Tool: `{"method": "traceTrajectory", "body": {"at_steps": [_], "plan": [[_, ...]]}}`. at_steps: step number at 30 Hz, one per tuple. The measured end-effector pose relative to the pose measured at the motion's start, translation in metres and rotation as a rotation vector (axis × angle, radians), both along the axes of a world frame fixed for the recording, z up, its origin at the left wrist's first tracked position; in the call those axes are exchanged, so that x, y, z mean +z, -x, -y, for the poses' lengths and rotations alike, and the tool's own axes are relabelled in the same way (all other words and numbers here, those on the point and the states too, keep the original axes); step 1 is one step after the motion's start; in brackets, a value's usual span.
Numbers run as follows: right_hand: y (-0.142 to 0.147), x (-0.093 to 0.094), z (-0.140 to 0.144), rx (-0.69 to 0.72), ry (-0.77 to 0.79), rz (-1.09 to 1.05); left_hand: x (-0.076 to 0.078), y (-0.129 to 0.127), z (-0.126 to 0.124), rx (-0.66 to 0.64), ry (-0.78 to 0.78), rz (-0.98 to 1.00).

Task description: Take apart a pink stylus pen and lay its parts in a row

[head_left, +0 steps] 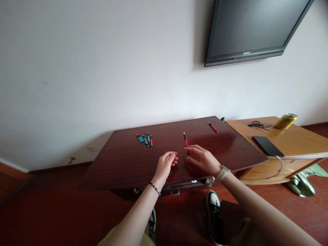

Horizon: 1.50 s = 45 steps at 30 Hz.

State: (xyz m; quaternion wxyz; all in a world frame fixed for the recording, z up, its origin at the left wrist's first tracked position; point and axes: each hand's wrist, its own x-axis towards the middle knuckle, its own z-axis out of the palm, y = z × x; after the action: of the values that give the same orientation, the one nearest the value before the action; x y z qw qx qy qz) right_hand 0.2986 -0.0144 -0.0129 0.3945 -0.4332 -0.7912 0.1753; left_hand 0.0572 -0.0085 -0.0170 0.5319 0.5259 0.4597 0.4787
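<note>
On the tabletop [123, 164], inside its front edge, a pen [186, 140] was met by the half-open right hand [203, 160], grip uncertain; the left hand [165, 165] was loosely curled, seemingly empty. Mid-barrel pinching was judged best.

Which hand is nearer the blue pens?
Left. The left hand is right of the blue pens; the right hand is farther right, at a pink pen.

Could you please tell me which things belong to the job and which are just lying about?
Probably job things:
pink pen at right hand
left pen cluster
far pink pen
dark table

Just lying about:
phone
black cable
yellow can
</note>
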Motion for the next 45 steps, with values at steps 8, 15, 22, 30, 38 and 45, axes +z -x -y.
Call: {"method": "traceTrajectory", "body": {"at_steps": [8, 15, 22, 30, 38, 45], "plan": [[-0.08, -0.031, -0.053, -0.443, 0.146, -0.187, -0.005, 0.004, 0.0, -0.041, -0.019, -0.068], [-0.13, -0.049, -0.095, -0.68, 0.157, -0.092, -0.009, 0.005, 0.0, -0.053, -0.043, -0.116], [-0.155, -0.062, -0.13, -0.725, 0.217, 0.014, -0.015, 0.006, -0.003, -0.065, -0.042, -0.146], [-0.153, -0.067, -0.151, -0.796, 0.133, 0.197, -0.017, 0.007, -0.005, -0.066, -0.069, -0.199], [-0.157, -0.067, -0.144, -0.796, 0.163, 0.36, -0.014, 0.01, -0.003, -0.077, -0.109, -0.289], [-0.161, -0.06, -0.126, -0.842, 0.202, 0.322, -0.012, 0.013, -0.002, -0.084, -0.131, -0.31]]}}
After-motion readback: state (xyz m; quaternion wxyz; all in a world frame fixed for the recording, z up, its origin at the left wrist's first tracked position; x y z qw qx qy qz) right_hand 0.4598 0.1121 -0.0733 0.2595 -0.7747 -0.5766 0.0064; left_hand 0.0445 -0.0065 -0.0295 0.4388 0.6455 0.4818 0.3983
